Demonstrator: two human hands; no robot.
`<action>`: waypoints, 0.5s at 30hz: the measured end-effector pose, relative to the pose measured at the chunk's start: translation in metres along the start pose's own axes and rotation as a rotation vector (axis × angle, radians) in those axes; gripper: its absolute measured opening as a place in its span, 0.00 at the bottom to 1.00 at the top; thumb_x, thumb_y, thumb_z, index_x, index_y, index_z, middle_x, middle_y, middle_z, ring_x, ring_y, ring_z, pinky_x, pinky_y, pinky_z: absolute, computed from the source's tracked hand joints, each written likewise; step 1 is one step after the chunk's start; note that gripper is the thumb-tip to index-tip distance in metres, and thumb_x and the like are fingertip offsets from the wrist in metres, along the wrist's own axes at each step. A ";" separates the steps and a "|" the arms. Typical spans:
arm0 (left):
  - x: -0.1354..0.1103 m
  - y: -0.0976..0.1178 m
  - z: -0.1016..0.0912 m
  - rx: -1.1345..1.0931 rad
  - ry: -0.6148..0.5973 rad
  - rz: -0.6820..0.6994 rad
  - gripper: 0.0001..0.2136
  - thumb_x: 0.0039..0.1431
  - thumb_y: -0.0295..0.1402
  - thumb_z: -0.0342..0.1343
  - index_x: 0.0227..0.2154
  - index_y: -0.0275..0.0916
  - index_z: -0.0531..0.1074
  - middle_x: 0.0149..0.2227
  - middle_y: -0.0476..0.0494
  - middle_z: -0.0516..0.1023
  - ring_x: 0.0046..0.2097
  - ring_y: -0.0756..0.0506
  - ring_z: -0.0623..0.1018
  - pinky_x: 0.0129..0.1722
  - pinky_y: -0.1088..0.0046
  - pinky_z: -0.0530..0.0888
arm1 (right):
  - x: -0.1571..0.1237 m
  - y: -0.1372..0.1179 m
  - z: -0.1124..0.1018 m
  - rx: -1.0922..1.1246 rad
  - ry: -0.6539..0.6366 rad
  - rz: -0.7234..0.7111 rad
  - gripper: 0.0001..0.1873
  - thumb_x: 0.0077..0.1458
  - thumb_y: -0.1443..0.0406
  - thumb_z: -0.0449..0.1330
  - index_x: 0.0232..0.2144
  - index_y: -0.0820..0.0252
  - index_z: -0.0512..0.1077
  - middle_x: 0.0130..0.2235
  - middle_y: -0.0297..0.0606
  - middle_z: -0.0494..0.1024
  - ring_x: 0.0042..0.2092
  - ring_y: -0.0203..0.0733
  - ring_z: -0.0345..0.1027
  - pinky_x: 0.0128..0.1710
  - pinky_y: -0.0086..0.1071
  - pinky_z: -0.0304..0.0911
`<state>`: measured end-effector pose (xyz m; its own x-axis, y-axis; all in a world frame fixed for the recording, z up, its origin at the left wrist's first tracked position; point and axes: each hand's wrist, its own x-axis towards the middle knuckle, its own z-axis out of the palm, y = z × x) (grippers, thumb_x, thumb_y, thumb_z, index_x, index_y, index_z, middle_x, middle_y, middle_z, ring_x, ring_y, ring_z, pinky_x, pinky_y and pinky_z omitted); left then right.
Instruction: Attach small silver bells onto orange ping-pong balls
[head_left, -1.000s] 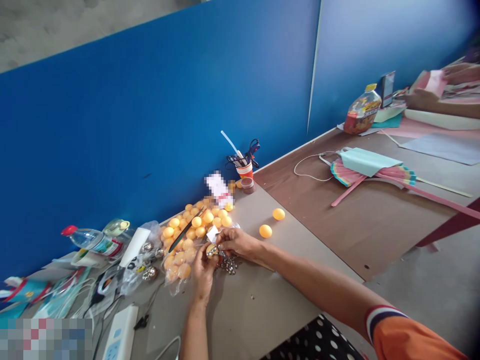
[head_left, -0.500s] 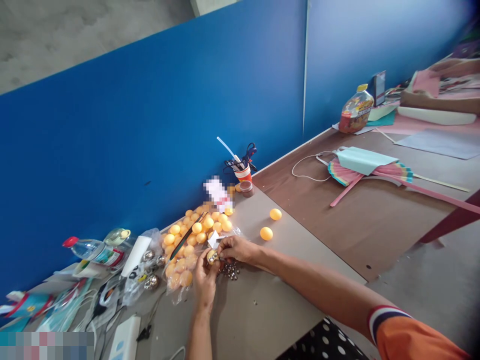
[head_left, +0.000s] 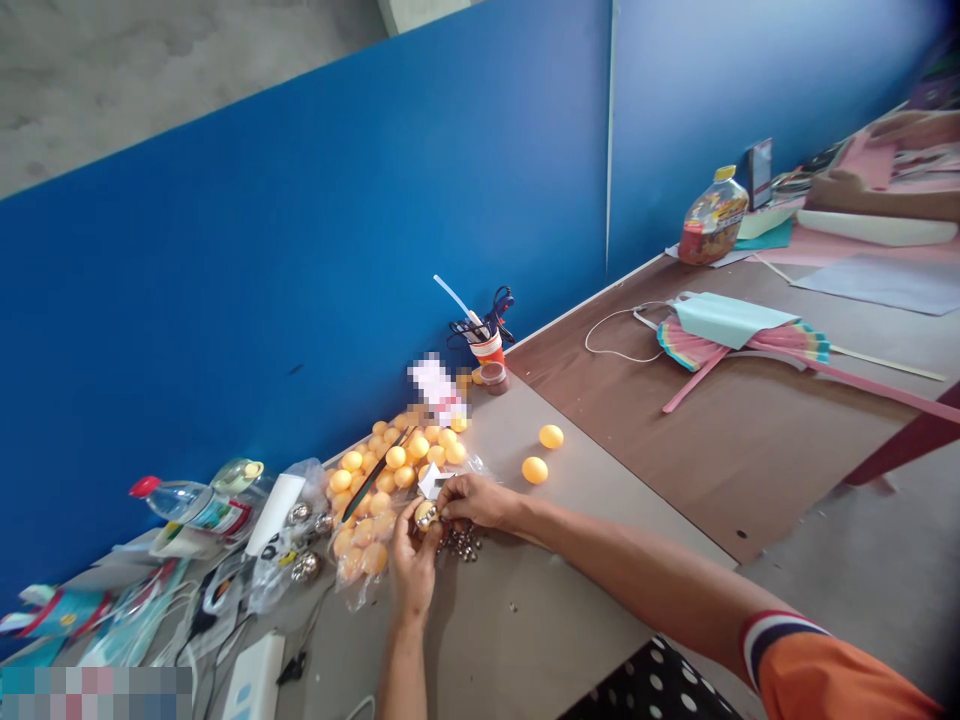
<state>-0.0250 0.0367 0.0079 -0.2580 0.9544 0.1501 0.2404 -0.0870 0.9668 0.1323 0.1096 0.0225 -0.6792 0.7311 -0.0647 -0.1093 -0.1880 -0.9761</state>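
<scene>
My left hand is closed around an orange ping-pong ball that carries some shiny silver pieces on its surface. My right hand pinches at the ball's right side; whatever lies between its fingertips is too small to make out. Just below the right hand is a small heap of silver pieces on the table. Behind both hands, a clear plastic bag holds many orange balls. A long dark thin tool lies across them, with a folded white paper near the right fingers.
Two loose orange balls lie to the right. Silver-covered balls, bottles and a white power strip crowd the left. A cup of tools stands by the blue partition. Farther right are a paper fan-like piece and a juice bottle.
The view has shifted very slightly. Both hands stay together at the ball, with only slight finger movement.
</scene>
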 end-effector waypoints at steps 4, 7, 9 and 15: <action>-0.001 0.001 0.001 0.008 0.026 0.009 0.27 0.47 0.47 0.65 0.47 0.37 0.72 0.45 0.38 0.78 0.45 0.40 0.77 0.45 0.65 0.74 | -0.002 -0.004 0.003 -0.047 0.038 0.002 0.05 0.46 0.74 0.57 0.24 0.62 0.70 0.18 0.27 0.69 0.20 0.29 0.61 0.21 0.22 0.55; -0.002 0.003 0.003 -0.002 0.055 0.008 0.28 0.43 0.48 0.67 0.46 0.37 0.73 0.43 0.38 0.79 0.44 0.39 0.78 0.43 0.65 0.75 | -0.004 -0.004 0.005 -0.066 0.086 0.012 0.04 0.47 0.74 0.57 0.24 0.62 0.69 0.18 0.26 0.68 0.20 0.29 0.60 0.20 0.22 0.53; -0.002 0.005 0.004 -0.006 0.062 0.008 0.28 0.43 0.48 0.67 0.45 0.37 0.73 0.42 0.38 0.79 0.42 0.39 0.79 0.42 0.65 0.75 | -0.005 -0.005 0.007 -0.082 0.113 0.022 0.05 0.47 0.74 0.57 0.24 0.62 0.69 0.18 0.26 0.68 0.19 0.29 0.59 0.19 0.23 0.52; -0.004 0.009 0.006 -0.006 0.062 -0.026 0.28 0.42 0.47 0.68 0.45 0.37 0.73 0.41 0.38 0.79 0.40 0.40 0.79 0.40 0.66 0.76 | -0.008 -0.011 0.015 -0.191 0.206 0.040 0.08 0.45 0.76 0.56 0.22 0.60 0.66 0.16 0.25 0.65 0.19 0.29 0.57 0.21 0.24 0.53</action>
<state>-0.0160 0.0340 0.0145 -0.3213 0.9369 0.1375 0.2276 -0.0646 0.9716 0.1281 0.0962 0.0368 -0.5161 0.8473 -0.1258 0.0670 -0.1064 -0.9921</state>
